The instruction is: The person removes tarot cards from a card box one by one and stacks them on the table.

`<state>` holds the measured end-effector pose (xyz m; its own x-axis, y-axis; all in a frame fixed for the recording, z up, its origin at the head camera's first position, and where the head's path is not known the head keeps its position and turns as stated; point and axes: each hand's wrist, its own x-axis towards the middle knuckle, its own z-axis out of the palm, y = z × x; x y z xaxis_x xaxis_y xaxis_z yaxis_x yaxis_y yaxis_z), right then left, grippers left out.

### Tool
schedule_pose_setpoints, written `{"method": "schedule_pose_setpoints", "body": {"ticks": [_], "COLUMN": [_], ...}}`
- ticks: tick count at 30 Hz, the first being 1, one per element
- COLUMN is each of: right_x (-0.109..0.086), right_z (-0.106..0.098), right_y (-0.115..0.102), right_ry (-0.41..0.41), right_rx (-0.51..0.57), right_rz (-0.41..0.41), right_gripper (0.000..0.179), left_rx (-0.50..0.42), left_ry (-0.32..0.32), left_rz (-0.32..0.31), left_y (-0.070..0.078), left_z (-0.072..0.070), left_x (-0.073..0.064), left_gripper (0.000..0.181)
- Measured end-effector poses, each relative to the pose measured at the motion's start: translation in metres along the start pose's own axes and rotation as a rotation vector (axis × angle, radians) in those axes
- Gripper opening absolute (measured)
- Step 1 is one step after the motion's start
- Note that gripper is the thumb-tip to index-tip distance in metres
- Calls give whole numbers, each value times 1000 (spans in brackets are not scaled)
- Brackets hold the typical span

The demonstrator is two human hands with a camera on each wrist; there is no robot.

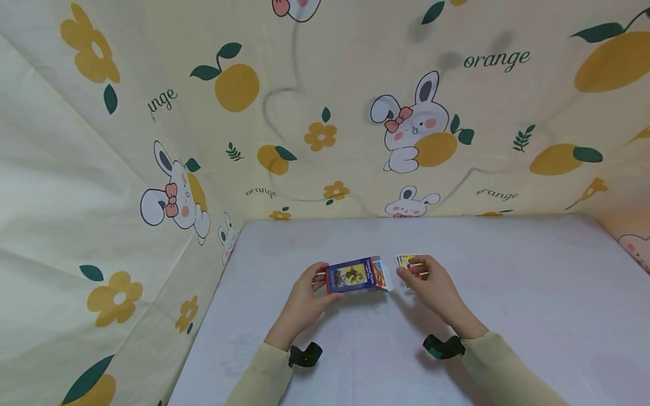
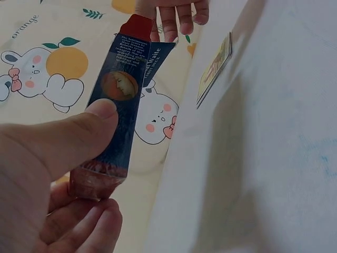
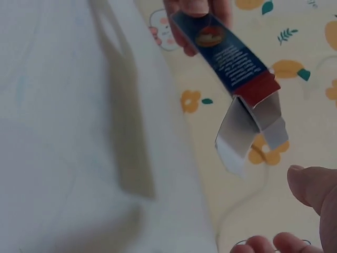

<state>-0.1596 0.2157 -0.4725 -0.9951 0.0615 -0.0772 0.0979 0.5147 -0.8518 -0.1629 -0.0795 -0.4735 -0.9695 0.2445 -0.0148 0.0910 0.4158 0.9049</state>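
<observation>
My left hand (image 1: 308, 296) grips a dark blue card box (image 1: 350, 275) with red ends, thumb along one narrow side and fingers at its closed end. The box is tilted above the table, its picture face showing in the head view. Its end flaps (image 3: 236, 139) stand out from the open end, pointing toward my right hand. A thin stack of picture cards (image 2: 215, 71) lies on the table just past that end. Over the cards hovers my right hand (image 1: 439, 287), partly covering them in the head view, its thumb and fingers (image 3: 308, 184) apart with nothing between them.
A white cloth covers the table (image 1: 533, 304). Behind and to the left hangs a cream curtain (image 1: 325, 163) printed with oranges and rabbits. Dark wrist-worn cameras (image 1: 306, 355) sit on both wrists, below the hands.
</observation>
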Motion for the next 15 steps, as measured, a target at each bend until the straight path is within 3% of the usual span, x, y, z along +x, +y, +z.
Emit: {"method": "schedule_pose_setpoints", "body": {"ticks": [5,15], "right_x": [-1,-4], "right_z": [2,6], "right_y": [-3,-10], "right_ry": [1,-59], "right_rx": [90,201], "right_rz": [-33,-22], "right_gripper": [64,60], "left_rx": [8,12], "left_ry": [-2,-7], "left_rz": [0,5], "left_y": [0,-2], "left_z": [1,2], "left_x": [0,0], "left_gripper": [79,78]}}
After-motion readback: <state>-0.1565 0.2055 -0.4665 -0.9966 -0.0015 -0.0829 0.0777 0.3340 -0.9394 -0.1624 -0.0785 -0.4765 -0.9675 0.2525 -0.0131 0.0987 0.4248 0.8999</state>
